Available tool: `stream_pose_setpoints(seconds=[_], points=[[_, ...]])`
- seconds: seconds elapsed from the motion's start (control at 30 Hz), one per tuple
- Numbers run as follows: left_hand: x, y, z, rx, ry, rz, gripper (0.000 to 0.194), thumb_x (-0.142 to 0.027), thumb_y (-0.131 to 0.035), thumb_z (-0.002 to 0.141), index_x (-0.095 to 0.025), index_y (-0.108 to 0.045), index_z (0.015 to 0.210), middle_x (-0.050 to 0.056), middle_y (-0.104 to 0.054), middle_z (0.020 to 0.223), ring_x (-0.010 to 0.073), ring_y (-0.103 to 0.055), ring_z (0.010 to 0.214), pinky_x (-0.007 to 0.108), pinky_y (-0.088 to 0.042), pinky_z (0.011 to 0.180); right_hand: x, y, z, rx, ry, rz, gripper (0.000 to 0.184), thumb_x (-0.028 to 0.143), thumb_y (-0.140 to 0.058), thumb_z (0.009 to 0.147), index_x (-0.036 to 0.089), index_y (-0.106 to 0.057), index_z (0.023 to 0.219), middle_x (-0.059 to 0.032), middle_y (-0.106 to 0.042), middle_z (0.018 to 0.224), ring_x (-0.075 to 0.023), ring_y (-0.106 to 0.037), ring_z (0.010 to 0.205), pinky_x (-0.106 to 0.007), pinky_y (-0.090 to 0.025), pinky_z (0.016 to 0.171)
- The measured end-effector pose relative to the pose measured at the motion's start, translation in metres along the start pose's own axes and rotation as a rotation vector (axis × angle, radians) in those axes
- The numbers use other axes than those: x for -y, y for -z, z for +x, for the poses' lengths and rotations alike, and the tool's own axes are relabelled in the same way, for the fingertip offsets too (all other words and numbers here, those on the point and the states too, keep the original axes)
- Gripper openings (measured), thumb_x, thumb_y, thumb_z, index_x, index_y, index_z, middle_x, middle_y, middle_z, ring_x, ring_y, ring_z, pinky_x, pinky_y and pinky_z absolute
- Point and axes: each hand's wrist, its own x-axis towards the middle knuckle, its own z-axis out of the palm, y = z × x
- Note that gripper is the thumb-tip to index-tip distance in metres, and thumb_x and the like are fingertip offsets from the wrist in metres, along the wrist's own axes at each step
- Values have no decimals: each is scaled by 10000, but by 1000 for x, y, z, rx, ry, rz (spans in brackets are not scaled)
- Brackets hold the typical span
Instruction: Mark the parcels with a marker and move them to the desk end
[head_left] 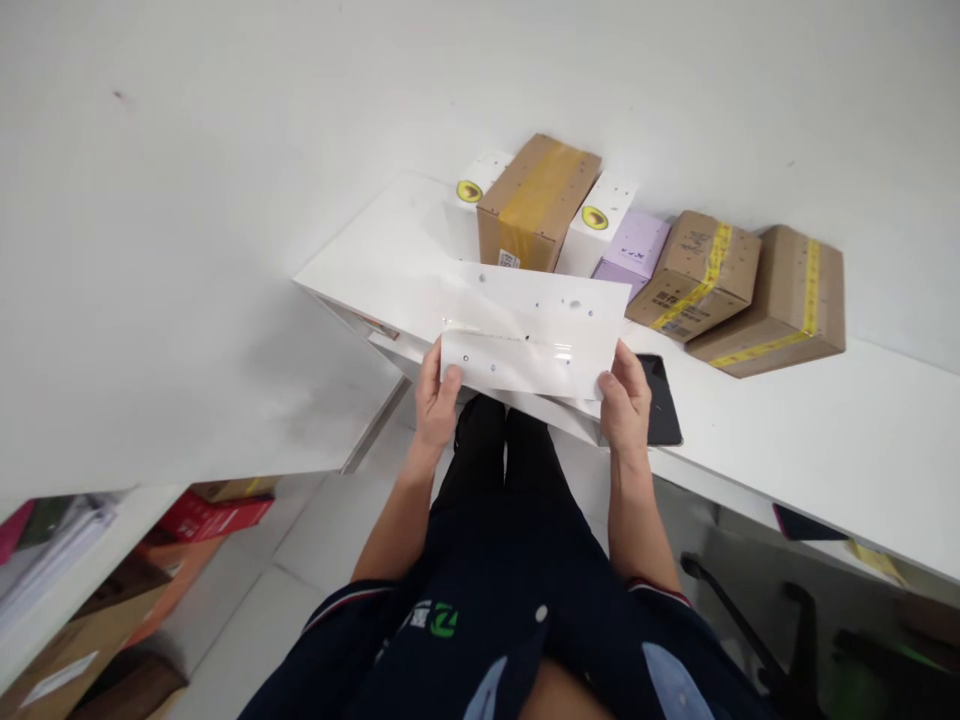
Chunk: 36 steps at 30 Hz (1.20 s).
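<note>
A flat, glossy white sheet [536,315], marked with small dark spots and a faint line across it, is held out level over the front edge of the white desk [367,260]. My left hand [437,395] grips its near left corner, thumb on top. At the near right corner, my right hand [626,400] pinches it the same way. The fingers under the sheet are hidden. Just right of my right hand, a black tablet-like device [661,405] lies on the desk, partly covered by that hand.
Along the wall stand a taped brown carton [536,195] between white boxes with avocado pictures [600,215], a lilac box [636,243] and two more cartons [705,265] [787,300]. A black chair base [795,640] is under the desk, right. Lower left, a shelf holds a red box [214,515].
</note>
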Motion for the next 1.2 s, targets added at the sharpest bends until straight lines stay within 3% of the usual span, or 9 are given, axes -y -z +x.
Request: stream_pose_setpoints(seconds=[0.2, 0.33, 0.47, 0.63, 0.7, 0.77, 0.93, 1.1, 1.2], points=[[14, 5, -25, -34, 65, -170, 459, -428, -673, 903, -289, -590, 1333, 74, -637, 1358, 241, -592, 1297, 401, -461, 1121, 0, -7, -30, -120, -53, 16, 449, 294, -701, 778, 310, -631, 1220, -51, -665, 1355, -247, -604, 1307, -496, -480, 1108], [15, 2, -34, -55, 224, -216, 340, -298, -740, 812, -220, -635, 1126, 69, -725, 1159, 206, -675, 1140, 341, -528, 1004, -5, -16, -49, -264, -223, -27, 305, 260, -714, 715, 251, -621, 1005, -54, -710, 1176, -210, -689, 1075, -421, -541, 962], [22, 6, -33, -96, 351, -224, 260, -228, -726, 746, -198, -637, 989, 33, -742, 982, 176, -701, 984, 286, -548, 890, -9, -15, -57, -264, -362, -80, 266, 318, -694, 743, 235, -632, 988, -36, -728, 1058, -190, -683, 1002, -390, -529, 947], [23, 21, -16, -98, 492, -215, 522, -576, -504, 932, -221, -596, 1305, 80, -742, 1087, 211, -718, 986, 314, -573, 809, -3, 1, -47, -183, -455, -137, 536, 621, -378, 945, 228, -612, 1226, -91, -725, 1179, -226, -686, 1084, -423, -532, 940], [14, 24, -6, -51, 468, -99, 679, -708, -364, 950, -223, -575, 1376, 111, -709, 1238, 235, -696, 1096, 343, -571, 873, 3, 4, -42, -122, -440, -178, 644, 680, -303, 951, 223, -572, 1318, -107, -727, 1185, -239, -693, 1092, -429, -538, 934], [1, 25, 2, 1, 389, 45, 732, -750, -370, 930, -201, -621, 1344, 121, -683, 1312, 265, -649, 1200, 383, -540, 979, 12, 3, -38, -88, -403, -275, 659, 691, -367, 938, 218, -571, 1349, -109, -732, 1179, -251, -696, 1080, -441, -538, 946], [-28, 25, 9, 115, 284, 114, 512, -597, -538, 943, -189, -724, 1190, 91, -742, 1190, 287, -642, 1201, 440, -489, 1080, 36, -1, -33, 7, -338, -322, 526, 579, -599, 885, 238, -656, 1281, -97, -730, 1243, -281, -669, 1147, -447, -541, 987], [-16, 29, 4, 165, 249, -190, 476, -419, -762, 795, -223, -688, 1222, 82, -708, 1282, 298, -628, 1248, 453, -484, 1098, 29, 2, -31, 79, -280, -116, 534, 351, -676, 826, 279, -599, 1350, -64, -627, 1440, -279, -598, 1300, -458, -507, 1073], [-2, 24, 0, 207, 288, -139, 483, -314, -785, 744, -211, -676, 1202, 92, -707, 1272, 296, -643, 1227, 471, -498, 1079, 13, 2, -28, 11, -326, -69, 505, 244, -667, 755, 256, -629, 1258, -73, -709, 1297, -263, -665, 1183, -471, -528, 1043]])
